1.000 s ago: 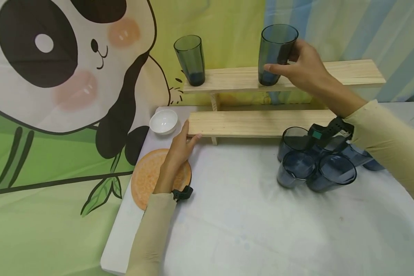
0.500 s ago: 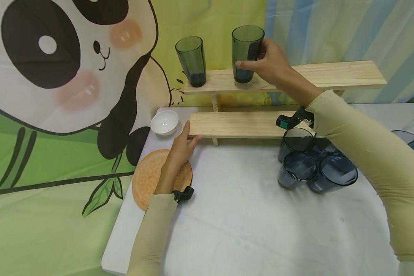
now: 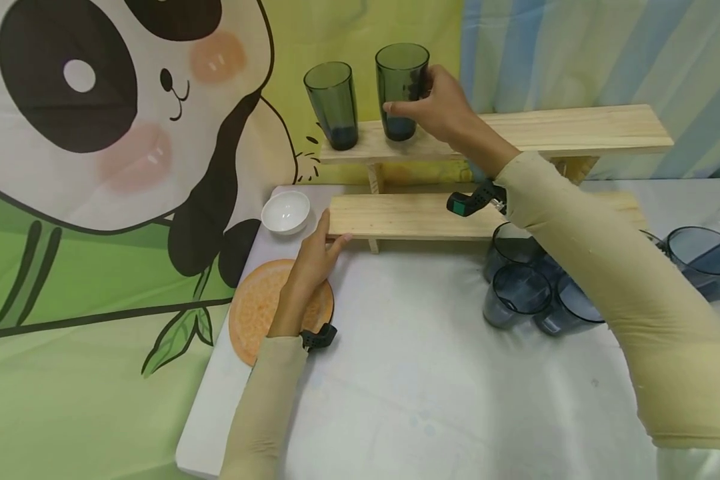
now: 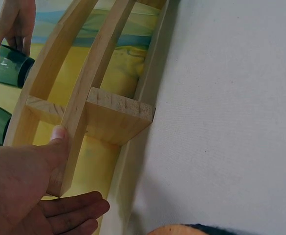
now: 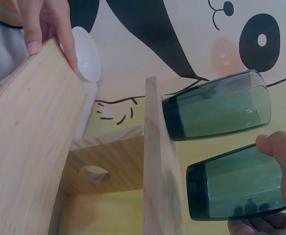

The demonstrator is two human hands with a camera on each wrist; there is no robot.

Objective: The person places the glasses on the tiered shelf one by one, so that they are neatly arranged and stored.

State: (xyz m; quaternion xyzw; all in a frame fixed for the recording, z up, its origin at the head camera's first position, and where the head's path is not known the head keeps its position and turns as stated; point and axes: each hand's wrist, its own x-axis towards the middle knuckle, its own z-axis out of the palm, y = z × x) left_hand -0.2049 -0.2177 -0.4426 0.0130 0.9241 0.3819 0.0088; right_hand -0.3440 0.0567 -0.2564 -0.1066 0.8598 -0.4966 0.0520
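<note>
My right hand point(image 3: 446, 110) holds a tall, tinted drinking glass point(image 3: 401, 83) upright at the upper wooden shelf point(image 3: 576, 129), thumb across the front and fingers behind. A matching glass point(image 3: 333, 107) stands just left of it, at the shelf's left end, with a small gap between them. My left hand point(image 3: 312, 261) rests at the left end of the lower shelf point(image 3: 420, 217). In the left wrist view its thumb presses the board's edge point(image 4: 64, 166), while the other fingers point(image 4: 79, 210) stretch out straight beyond the end.
Several blue-tinted glasses point(image 3: 516, 295) cluster at the right under my right forearm, more point(image 3: 702, 250) stand at the far right. A white bowl point(image 3: 285, 213) and an orange round plate point(image 3: 258, 307) lie at the left of the white table point(image 3: 420, 387). A panda-print cloth hangs behind.
My right hand has carried its glass leftward along the upper shelf, closer to the standing glass. My left hand has stayed at the lower shelf's end.
</note>
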